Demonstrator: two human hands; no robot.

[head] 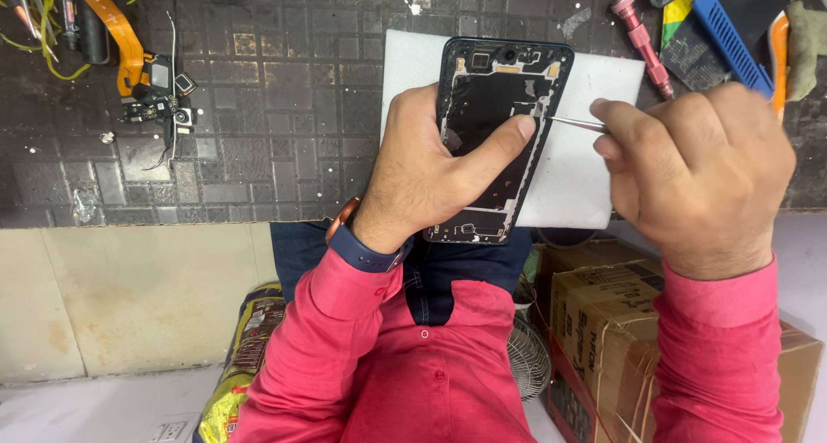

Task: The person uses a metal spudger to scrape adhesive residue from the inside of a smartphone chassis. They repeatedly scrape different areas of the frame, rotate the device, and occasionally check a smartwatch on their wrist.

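Note:
An opened dark-blue phone frame (504, 73) lies on a white foam pad (586, 150) at the near edge of the workbench. My left hand (431, 172) rests on the frame and holds it, its thumb pressed against the right rim. My right hand (698, 172) grips thin metal tweezers (575, 124), whose tip touches the frame's right edge beside my left thumb. The lower middle of the frame is hidden under my left hand.
Loose phone parts and an orange flex cable (129, 55) lie at the bench's left. A pink screwdriver (642, 43) and a blue-handled tool (728, 38) lie at the back right. Cardboard boxes (603, 314) and a small fan (527, 357) stand on the floor below.

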